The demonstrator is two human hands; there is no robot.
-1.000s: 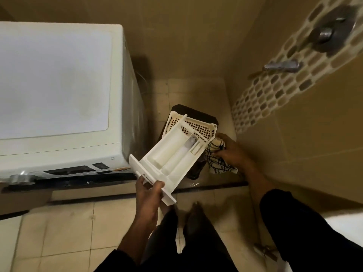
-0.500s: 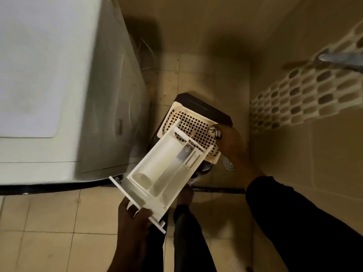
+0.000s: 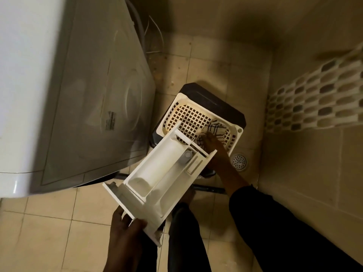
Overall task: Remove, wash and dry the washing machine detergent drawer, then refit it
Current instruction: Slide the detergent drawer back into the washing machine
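The white plastic detergent drawer is out of the machine and tilted, with its compartments facing up. My left hand grips it by the front panel at the lower end. Its far end hangs over the cream perforated basket. My right hand reaches into that basket and holds the near edge of a white cloth with dark checks, which lies on the basket floor. The drawer's back corner hides part of those fingers. The white washing machine stands to the left.
The basket sits on a dark stool in the tiled corner. A round floor drain is just right of my forearm. Hoses and cables run behind the machine. A mosaic-tiled wall closes the right side. My legs stand below the drawer.
My right hand has carried the checked cloth from beside the drawer down into the basket. My view has tipped down and closer. My left hand keeps its grip on the drawer.
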